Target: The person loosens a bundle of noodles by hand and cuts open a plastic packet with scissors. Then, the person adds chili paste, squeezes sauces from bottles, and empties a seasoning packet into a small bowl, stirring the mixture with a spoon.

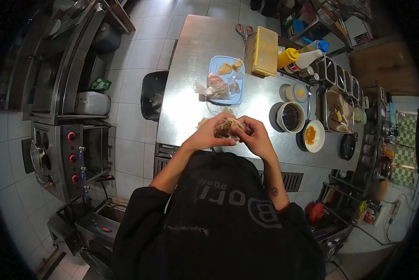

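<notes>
Near the front edge of the steel table point(191, 51), my left hand point(208, 134) and my right hand point(255, 136) are close together, fingers curled round a clear plastic bag point(229, 127) with pale brownish food in it. The fingers cover part of the bag. Just beyond them, more pale pieces point(202, 122) lie on the table. Farther back is a light blue tray or lid point(226, 61) bearing a bag of pinkish food point(217, 87) and smaller wrapped portions point(225, 69).
To the right are a bowl of dark sauce point(291, 117), a bowl with orange sauce point(314, 136) and metal containers point(335, 110). Behind stand a yellow box point(265, 51), red-handled scissors point(244, 31) and squeeze bottles point(288, 57). A black bin point(154, 95) is left of the table.
</notes>
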A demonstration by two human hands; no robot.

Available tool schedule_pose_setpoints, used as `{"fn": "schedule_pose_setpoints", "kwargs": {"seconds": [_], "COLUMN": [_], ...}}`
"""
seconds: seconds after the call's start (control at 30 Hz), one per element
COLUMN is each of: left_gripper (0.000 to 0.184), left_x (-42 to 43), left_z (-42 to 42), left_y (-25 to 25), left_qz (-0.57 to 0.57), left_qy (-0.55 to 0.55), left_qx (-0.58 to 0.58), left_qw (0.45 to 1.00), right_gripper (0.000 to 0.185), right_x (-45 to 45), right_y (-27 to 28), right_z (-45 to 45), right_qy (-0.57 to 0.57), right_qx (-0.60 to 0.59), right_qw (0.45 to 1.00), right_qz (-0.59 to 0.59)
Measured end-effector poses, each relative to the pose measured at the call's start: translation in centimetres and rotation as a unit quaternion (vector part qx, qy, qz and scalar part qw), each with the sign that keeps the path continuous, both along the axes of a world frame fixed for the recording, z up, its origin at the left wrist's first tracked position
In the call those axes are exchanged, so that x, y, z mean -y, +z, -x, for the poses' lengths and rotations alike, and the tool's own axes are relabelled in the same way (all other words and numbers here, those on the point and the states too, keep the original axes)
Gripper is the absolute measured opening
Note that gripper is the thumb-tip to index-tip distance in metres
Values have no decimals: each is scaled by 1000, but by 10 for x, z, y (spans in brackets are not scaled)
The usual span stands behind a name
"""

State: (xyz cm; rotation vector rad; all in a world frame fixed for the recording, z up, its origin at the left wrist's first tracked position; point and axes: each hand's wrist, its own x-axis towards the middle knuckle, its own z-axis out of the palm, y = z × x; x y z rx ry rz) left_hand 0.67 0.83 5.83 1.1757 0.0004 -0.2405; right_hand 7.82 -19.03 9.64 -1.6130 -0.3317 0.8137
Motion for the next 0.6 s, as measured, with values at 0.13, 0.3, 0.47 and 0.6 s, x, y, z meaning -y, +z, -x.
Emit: {"fn": "schedule_pose_setpoints", "kwargs": {"seconds": [0.13, 0.3, 0.47, 0.6], "left_gripper": [30, 20, 27, 49], "left_x": [6, -1, -6, -9], "left_z": [4, 4, 9, 16], "left_y": [-47, -67, -89, -108], "left_qz": [-49, -158, -111, -151], "left_qy": [-12, 55, 116, 207], "left_qx": [13, -51, -78, -22], "left_qw": [999, 985, 984, 966], "right_gripper": [8, 12, 17, 15], "right_x": [1, -1, 5, 9], "right_y": [12, 60, 61, 24], "right_z": [1, 3, 4, -3], "right_qy": [11, -38, -32, -61], "right_qx": [40, 152, 180, 147], "right_qw": [999, 980, 968, 977], "right_qz": [23, 122, 173, 140]}}
